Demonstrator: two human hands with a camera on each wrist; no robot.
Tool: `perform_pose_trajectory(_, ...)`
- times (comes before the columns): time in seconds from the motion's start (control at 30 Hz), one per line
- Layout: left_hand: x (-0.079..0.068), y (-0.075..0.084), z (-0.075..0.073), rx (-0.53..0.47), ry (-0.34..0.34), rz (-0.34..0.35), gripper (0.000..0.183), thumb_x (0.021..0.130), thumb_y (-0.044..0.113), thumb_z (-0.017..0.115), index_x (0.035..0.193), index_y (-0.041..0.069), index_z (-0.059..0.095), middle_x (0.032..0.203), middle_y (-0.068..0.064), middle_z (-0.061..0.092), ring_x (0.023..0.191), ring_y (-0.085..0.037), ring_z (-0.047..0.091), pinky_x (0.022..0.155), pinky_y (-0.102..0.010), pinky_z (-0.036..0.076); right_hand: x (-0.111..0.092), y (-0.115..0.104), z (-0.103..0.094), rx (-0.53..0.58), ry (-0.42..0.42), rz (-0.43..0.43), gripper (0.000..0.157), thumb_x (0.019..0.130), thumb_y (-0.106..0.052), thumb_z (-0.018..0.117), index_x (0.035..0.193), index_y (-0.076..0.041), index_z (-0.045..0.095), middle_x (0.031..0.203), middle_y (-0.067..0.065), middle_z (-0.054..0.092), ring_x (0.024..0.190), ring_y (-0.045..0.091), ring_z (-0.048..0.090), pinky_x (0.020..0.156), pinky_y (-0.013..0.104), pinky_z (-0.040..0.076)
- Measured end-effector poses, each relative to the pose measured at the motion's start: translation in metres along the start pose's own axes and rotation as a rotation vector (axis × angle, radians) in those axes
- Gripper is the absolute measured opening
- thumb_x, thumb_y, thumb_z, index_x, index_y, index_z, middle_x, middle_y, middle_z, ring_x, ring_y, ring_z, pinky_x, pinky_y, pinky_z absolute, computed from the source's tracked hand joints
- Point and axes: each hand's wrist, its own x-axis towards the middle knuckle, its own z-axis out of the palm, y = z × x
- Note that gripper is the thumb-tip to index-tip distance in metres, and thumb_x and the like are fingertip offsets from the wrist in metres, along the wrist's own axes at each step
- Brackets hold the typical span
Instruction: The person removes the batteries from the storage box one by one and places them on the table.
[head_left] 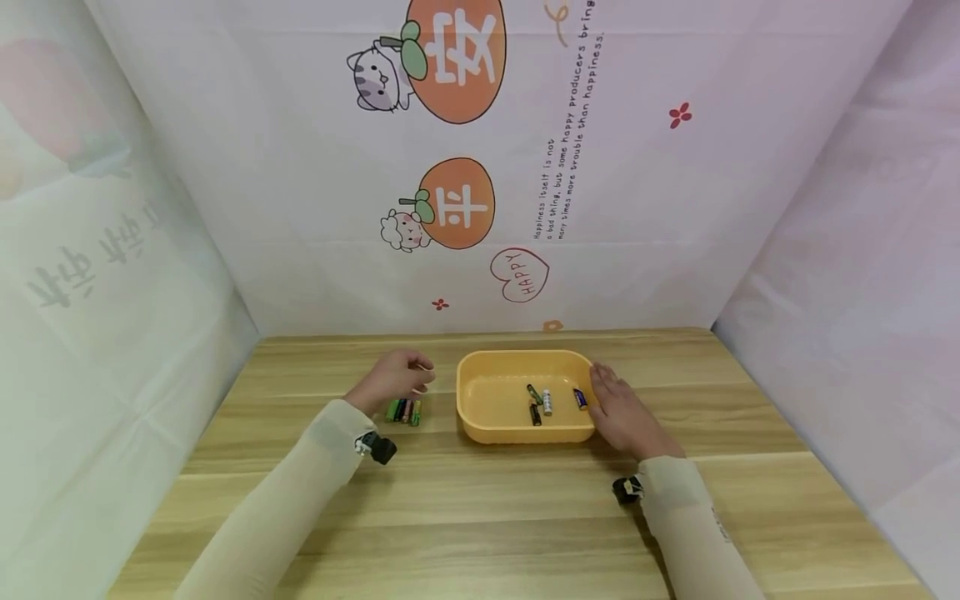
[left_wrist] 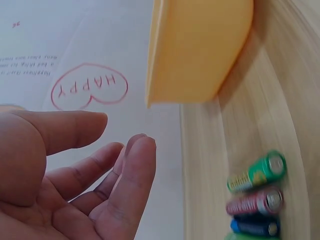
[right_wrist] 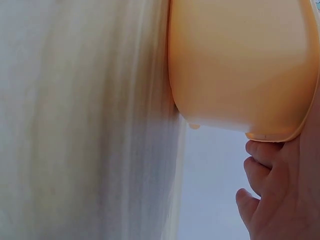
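Note:
My left hand (head_left: 396,377) hovers to the left of a yellow plastic basket (head_left: 480,435), thumb and fingers apart and nothing between them. Just below that hand, a row of several batteries lies side by side on the table, among them a green battery (left_wrist: 257,172), a red battery (left_wrist: 255,201) and a blue battery (left_wrist: 255,225). My right hand (head_left: 626,414) rests against the basket's right end, its fairly straight fingers touching the rim. Inside the basket lie a white battery (head_left: 547,402), a black battery (head_left: 535,414), a slim green battery (head_left: 533,393) and a blue battery (head_left: 581,399).
The wooden table (head_left: 480,517) runs back to a printed white cloth (head_left: 615,275). More cloth hangs along its left and right sides. A small black camera (head_left: 382,450) sits on the left wrist, and another black camera (head_left: 626,490) on the right.

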Motion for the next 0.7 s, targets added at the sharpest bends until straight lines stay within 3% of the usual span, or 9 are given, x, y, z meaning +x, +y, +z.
perform_pose_trajectory(0.17,0.006,0.018,0.015,0.046,-0.043,0.017,0.030,0.096,0.017,0.064,0.120,0.000,0.061,0.105,-0.015,0.064,0.096,-0.036,0.064,0.079,-0.044,0.057,-0.001,0.002,0.001,-0.018,-0.002,0.002,0.059,0.102,-0.020,0.035,0.150,0.009,0.017,0.157,0.025,0.017,0.144,0.039,0.013,0.115,0.053,0.014)
perform_pose_trajectory(0.37,0.019,0.036,0.035,0.120,-0.106,0.088,0.029,0.095,0.018,0.065,0.117,-0.001,0.063,0.106,-0.018,0.064,0.089,-0.029,0.065,0.076,-0.043,0.058,0.000,0.001,-0.001,-0.035,-0.009,0.008,0.060,0.103,-0.021,0.038,0.151,0.007,0.017,0.157,0.023,0.016,0.144,0.037,0.013,0.116,0.052,0.012)
perform_pose_trajectory(0.7,0.028,0.044,0.056,0.045,-0.127,0.108,0.021,0.093,0.011,0.066,0.110,-0.001,0.063,0.097,-0.015,0.065,0.094,-0.040,0.064,0.070,-0.038,0.059,0.000,0.002,0.001,-0.060,-0.007,0.020,0.059,0.102,-0.022,0.037,0.151,0.006,0.018,0.158,0.021,0.015,0.145,0.036,0.013,0.116,0.052,0.011)
